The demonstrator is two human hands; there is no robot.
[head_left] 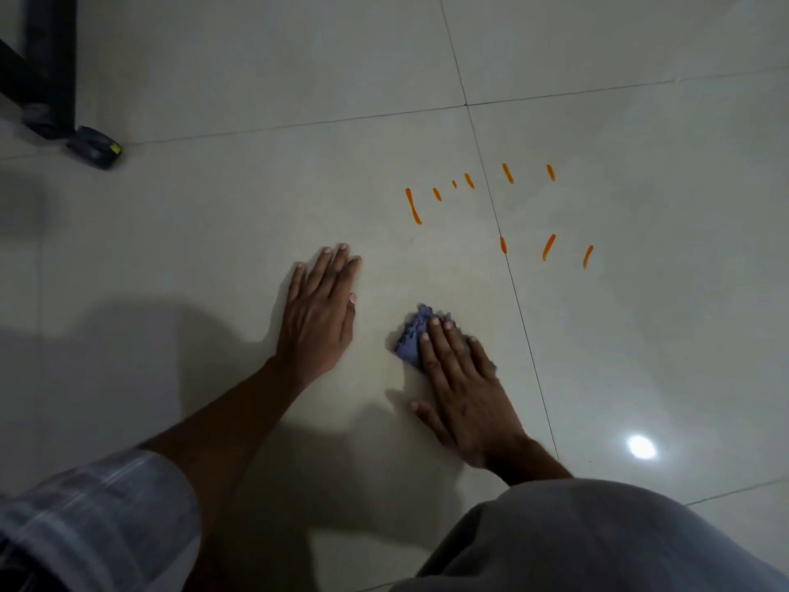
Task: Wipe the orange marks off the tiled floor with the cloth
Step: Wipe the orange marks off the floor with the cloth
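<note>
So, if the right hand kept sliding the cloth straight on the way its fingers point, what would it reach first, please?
Probably bare tile, then the long orange mark. The right hand presses the cloth, fingers pointing up and slightly left.

The marks [499, 207] lie beyond the cloth [412, 335], seemingly apart, straddling a floor [213, 207] joint.

Bluish-purple cloth [413, 337] crumpled on pale tiled floor [256, 207], partly covered. Nine short orange marks [413, 206] beyond it, straddling grout line, unwiped.
</note>
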